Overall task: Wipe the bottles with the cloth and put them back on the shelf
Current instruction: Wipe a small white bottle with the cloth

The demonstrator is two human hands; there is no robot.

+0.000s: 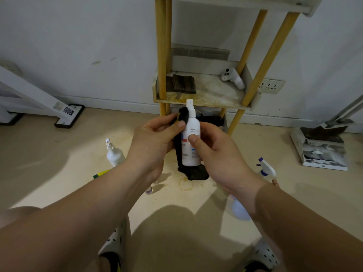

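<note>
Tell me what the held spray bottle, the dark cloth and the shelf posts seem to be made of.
Spray bottle: likely plastic, smooth white with a slight sheen and printed label.
Cloth: soft dark fabric, matte; it droops in folds below the bottle.
Shelf posts: probably wood, round, yellowish, matte; grain too blurred to confirm.

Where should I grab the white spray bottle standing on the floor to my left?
Probably grip the white spray bottle round its wide body, coming from the side: it stands upright on the floor, and its nozzle top is narrow.
</note>
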